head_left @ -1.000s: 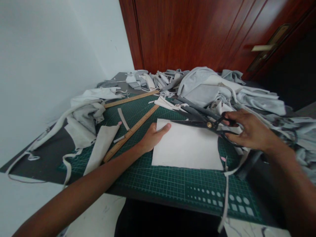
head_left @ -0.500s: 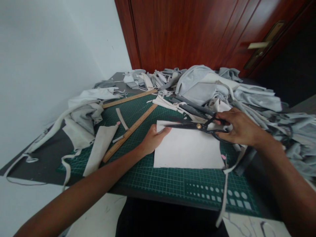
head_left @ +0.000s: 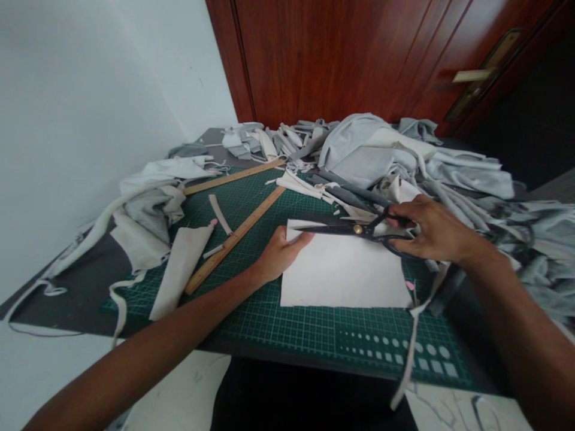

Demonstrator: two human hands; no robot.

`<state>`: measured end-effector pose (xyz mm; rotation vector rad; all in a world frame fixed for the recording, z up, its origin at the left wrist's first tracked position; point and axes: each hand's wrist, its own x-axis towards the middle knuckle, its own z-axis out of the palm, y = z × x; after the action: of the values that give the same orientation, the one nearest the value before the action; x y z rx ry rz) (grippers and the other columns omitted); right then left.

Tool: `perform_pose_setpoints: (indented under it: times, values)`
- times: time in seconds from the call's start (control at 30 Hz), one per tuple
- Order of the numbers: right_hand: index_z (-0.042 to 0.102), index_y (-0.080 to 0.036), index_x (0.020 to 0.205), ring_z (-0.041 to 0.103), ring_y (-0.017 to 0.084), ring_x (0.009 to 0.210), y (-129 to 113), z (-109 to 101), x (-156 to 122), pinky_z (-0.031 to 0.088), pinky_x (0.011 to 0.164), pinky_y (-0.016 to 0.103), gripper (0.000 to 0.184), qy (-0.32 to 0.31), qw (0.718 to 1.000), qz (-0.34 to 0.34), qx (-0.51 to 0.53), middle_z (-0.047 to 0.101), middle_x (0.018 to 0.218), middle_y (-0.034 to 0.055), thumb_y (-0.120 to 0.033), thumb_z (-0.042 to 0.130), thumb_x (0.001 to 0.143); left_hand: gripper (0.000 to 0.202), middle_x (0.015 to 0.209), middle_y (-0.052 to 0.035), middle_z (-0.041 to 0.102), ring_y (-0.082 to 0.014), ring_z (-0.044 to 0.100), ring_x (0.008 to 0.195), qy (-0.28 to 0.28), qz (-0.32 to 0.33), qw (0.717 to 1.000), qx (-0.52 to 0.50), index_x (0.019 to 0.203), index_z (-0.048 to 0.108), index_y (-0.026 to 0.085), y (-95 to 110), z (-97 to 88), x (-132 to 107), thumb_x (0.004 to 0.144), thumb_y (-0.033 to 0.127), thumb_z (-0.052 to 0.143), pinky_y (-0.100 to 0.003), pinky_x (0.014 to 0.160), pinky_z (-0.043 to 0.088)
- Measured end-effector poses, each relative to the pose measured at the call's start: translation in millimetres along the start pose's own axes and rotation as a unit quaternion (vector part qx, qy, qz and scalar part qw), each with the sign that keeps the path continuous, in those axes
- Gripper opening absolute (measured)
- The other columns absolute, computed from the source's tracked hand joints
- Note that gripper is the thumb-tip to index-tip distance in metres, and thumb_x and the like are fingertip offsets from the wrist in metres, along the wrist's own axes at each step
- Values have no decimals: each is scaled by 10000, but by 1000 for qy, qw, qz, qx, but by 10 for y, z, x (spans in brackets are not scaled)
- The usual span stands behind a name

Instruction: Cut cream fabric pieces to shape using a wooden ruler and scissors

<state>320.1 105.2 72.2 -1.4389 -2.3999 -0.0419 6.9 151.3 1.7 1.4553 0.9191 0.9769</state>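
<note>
A white rectangular piece of fabric (head_left: 344, 272) lies flat on the green cutting mat (head_left: 309, 329). My left hand (head_left: 279, 254) pinches the fabric's far left corner, thumb on top. My right hand (head_left: 431, 230) grips the handles of black scissors (head_left: 354, 228). Their blades lie almost closed along the fabric's far edge, tips pointing left towards my left thumb.
Two wooden rulers (head_left: 231, 239) lie slantwise on the mat's left half, with a fabric strip (head_left: 179, 269) and a pink-tipped marker (head_left: 211, 224). A heap of grey and white fabric scraps (head_left: 381, 155) covers the back and right. A wooden door (head_left: 359, 54) stands behind.
The scissors have travelled left along the fabric's far edge and the blades have come nearly together. My left hand has stayed at the corner.
</note>
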Motion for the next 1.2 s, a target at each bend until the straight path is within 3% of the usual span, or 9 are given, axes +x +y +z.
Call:
perform_pose_setpoints:
  times: [0.43, 1.2]
  values:
    - [596, -198, 822, 561, 253, 686, -3, -25, 7, 384, 728, 380, 237, -8, 1000, -17, -19, 645, 720, 64, -433, 626, 818, 305, 893, -58, 758, -199, 658, 807, -15, 39, 999, 21, 896, 750, 161, 11, -17, 18, 854, 462, 715, -305, 750, 528]
    - [585, -204, 826, 524, 252, 715, 80, 31, -27, 359, 695, 346, 327, -34, 999, -10, -16, 613, 707, 58, -524, 642, 862, 317, 885, -54, 737, -227, 659, 849, 4, 15, 1000, 3, 882, 724, 182, 14, 12, -2, 822, 493, 741, -336, 769, 535]
